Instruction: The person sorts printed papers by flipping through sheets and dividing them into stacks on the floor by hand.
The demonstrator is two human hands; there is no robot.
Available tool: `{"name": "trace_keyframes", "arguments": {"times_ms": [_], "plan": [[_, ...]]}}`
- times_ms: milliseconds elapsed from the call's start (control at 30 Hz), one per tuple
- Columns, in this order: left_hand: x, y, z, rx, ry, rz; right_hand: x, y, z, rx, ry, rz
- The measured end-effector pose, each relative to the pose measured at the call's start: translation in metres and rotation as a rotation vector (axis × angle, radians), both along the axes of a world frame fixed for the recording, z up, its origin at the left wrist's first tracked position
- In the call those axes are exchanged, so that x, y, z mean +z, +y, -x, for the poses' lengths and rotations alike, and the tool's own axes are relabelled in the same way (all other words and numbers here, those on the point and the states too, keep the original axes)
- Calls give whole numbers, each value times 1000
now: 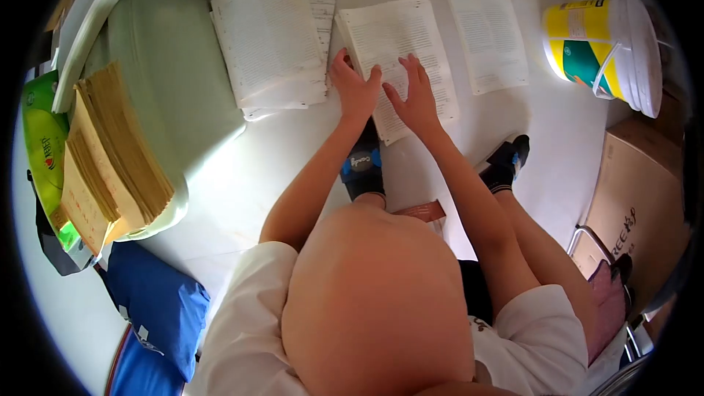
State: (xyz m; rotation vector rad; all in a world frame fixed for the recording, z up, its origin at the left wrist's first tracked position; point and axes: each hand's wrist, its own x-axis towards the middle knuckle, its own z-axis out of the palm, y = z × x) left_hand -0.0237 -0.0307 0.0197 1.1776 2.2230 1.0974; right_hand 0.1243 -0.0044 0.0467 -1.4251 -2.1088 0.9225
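Observation:
A thick stack of printed pages (pixel 403 37) lies on the pale floor in front of me. At its left edge is my left hand (pixel 356 88), fingers apart, with the fingertips against or just over the stack's side. Over the stack's middle, my right hand (pixel 414 95) has its fingers spread and holds nothing. To the left rests a loose pile of printed sheets (pixel 268 37), overlapping another sheet (pixel 321 0). A separate printed sheet (pixel 488 37) lies flat to the right of the stack.
A yellow and white bucket (pixel 601 51) stands at the right, above a cardboard box (pixel 634 198). Old yellowed books (pixel 125 147) sit on a pale green cushioned surface (pixel 165 66) at the left. My shoes (pixel 363 165) are below the stack. A blue bag (pixel 158 301) lies lower left.

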Motion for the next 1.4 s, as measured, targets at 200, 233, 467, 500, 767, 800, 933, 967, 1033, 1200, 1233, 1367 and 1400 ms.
{"name": "trace_keyframes", "arguments": {"times_ms": [200,233,467,500,767,800,933,967,1033,1200,1233,1367,1400], "plan": [[-4,1,4,99,-516,-71,0,0,9,61,-63,-44],[0,1,4,83,-605,-58,1,1,10,48,-78,-8],[9,-11,22,29,-1310,146,7,12,4,118,-48,87],[4,-12,24,8,-1332,98,9,11,5,116,-48,119],[22,-7,20,-109,-1167,158,2,11,7,91,-5,119],[21,-11,24,-102,-1188,146,3,11,6,91,3,124],[14,-10,26,-90,-1167,136,3,11,11,43,62,160],[13,-12,26,-85,-1185,153,3,8,11,34,53,150],[11,-10,27,-84,-1200,174,3,9,9,31,40,160],[11,-11,28,-50,-1209,200,-5,10,9,-6,17,132],[11,-11,27,-49,-1219,209,-8,10,11,-14,26,73],[9,-11,30,-58,-1228,216,-10,19,20,-49,95,-13],[7,-11,31,-62,-1223,223,-9,23,21,-56,90,-9]]}}
